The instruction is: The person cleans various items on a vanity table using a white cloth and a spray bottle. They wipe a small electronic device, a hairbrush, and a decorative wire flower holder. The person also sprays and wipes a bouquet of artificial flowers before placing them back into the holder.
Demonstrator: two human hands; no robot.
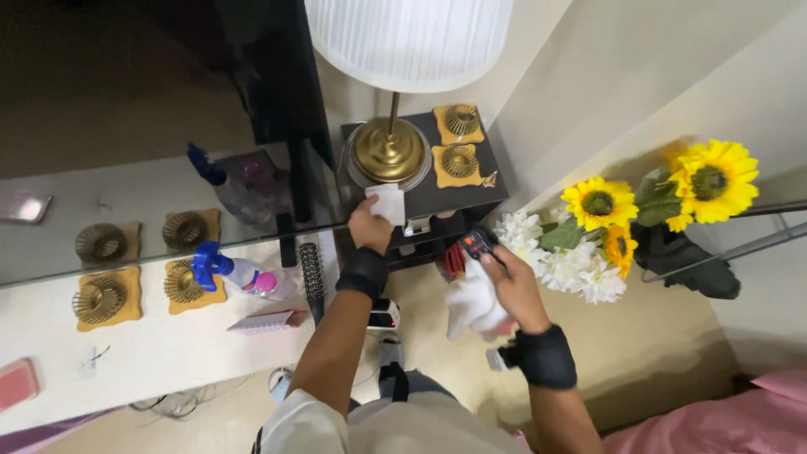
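Right hand (513, 286), black wrist band, fingers curled shut around white cloth (471, 307) and small dark remote (477, 244) with red buttons, held low beside artificial sunflowers (651, 197). Left hand (370, 225), also banded, reached further out, fingertips pinched on folded white wipe (388, 202) pressed against brass lamp base (387, 151) on dark side table (458, 193). Two gold wire coasters (460, 143) sat beyond on tabletop. White shelf (126, 336) at left carried blue-topped spray bottle (239, 273), hairbrush (312, 277), mirror behind.
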